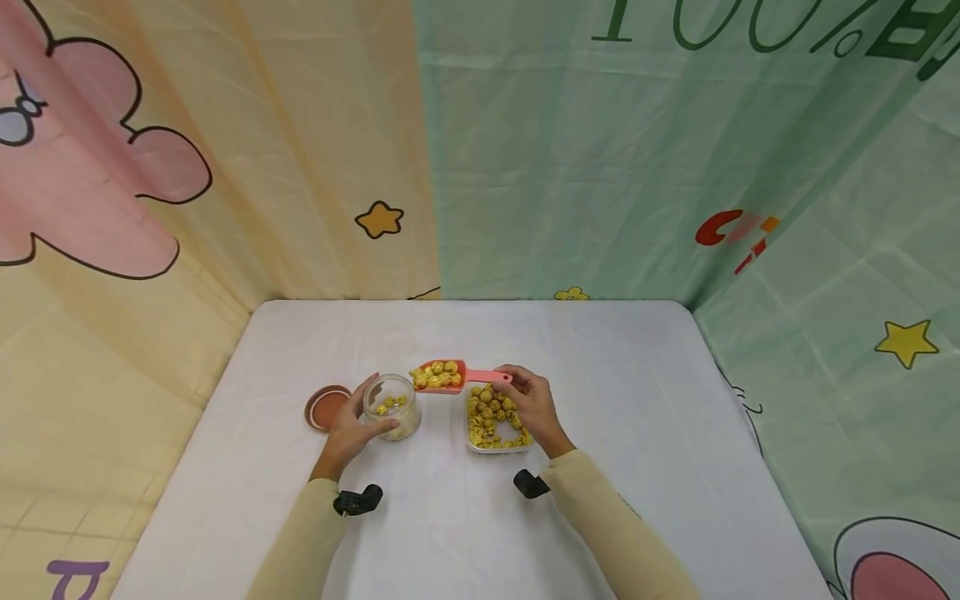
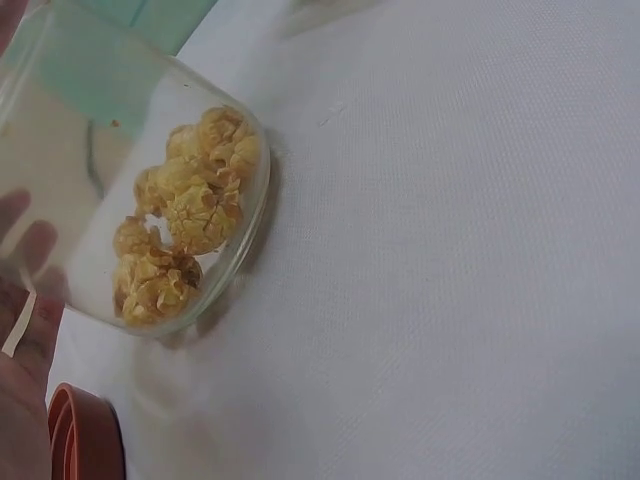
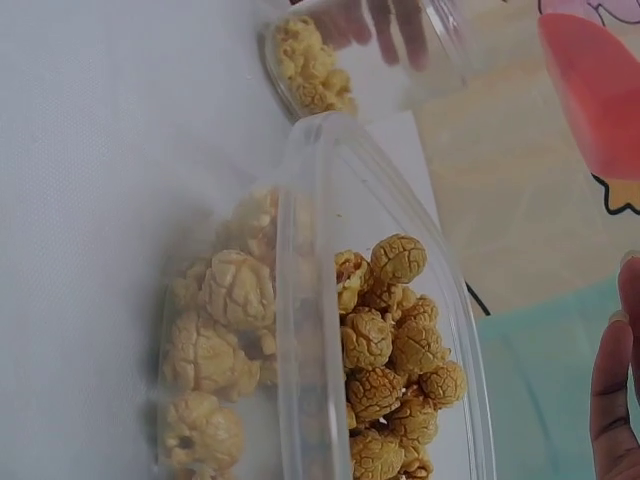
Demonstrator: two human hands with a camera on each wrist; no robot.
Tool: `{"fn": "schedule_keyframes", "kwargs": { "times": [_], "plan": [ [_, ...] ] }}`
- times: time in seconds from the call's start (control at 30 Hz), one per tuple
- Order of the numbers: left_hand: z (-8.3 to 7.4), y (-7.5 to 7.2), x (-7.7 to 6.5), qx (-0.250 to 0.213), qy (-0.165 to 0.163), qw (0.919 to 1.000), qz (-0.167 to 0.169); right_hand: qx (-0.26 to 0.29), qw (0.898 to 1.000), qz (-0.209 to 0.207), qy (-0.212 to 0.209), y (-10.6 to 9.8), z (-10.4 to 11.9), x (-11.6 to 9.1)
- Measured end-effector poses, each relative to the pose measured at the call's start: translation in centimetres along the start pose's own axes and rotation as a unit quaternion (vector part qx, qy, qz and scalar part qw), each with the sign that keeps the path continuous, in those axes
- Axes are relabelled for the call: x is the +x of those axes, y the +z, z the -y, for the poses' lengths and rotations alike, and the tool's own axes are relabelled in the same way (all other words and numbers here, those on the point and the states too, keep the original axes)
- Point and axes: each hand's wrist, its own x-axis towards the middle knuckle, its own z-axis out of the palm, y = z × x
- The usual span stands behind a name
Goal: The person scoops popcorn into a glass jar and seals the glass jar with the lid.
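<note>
My left hand (image 1: pixel 351 435) grips a clear glass jar (image 1: pixel 406 423) from its left side, thumb across the front. Some popcorn (image 2: pixel 190 205) lies at the bottom of that jar. In my right hand (image 1: pixel 534 404) is the handle of a pink scoop (image 1: pixel 480 376), pinched between thumb and fingers. The scoop is heaped with yellow popcorn (image 1: pixel 437 376) and its tip is close to the jar's rim in the head view. Below the right hand stands a clear plastic container (image 3: pixel 310 300) holding more popcorn (image 3: pixel 395 350), with a bare patch of its bottom showing.
A reddish-brown round lid (image 1: pixel 327 407) lies on the table just left of the jar, partly behind the left hand. White cloth covers the table (image 1: pixel 450 525). Printed curtains (image 1: pixel 555 167) hang behind and along both sides.
</note>
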Motion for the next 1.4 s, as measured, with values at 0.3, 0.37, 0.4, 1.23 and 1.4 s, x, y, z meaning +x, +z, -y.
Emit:
{"fn": "schedule_keyframes", "kwargs": {
  "times": [0.3, 0.37, 0.4, 1.23, 1.4],
  "plan": [
    [-0.2, -0.5, -0.1, -0.002, -0.012, 0.9997, 0.022, 0.014, 1.000, -0.005, -0.002, 1.0, -1.6, 0.3],
    [-0.2, -0.7, -0.1, 0.003, -0.012, 0.9996, 0.027, 0.009, 1.000, -0.001, -0.001, 1.2, -1.0, 0.2],
    [-0.2, -0.7, -0.1, 0.005, -0.011, 0.9995, 0.029, 0.011, 1.000, 0.003, -0.003, 1.3, -0.7, 0.1],
    [0.0, -0.6, 0.0, -0.009, -0.013, 0.9994, 0.031, -0.055, 0.998, 0.029, -0.006, 3.0, -1.8, 1.5],
    [0.0, -0.7, 0.0, -0.006, -0.021, 0.9993, 0.030, -0.076, 0.996, 0.033, -0.011, 3.0, -1.4, 1.6]
  ]
}}
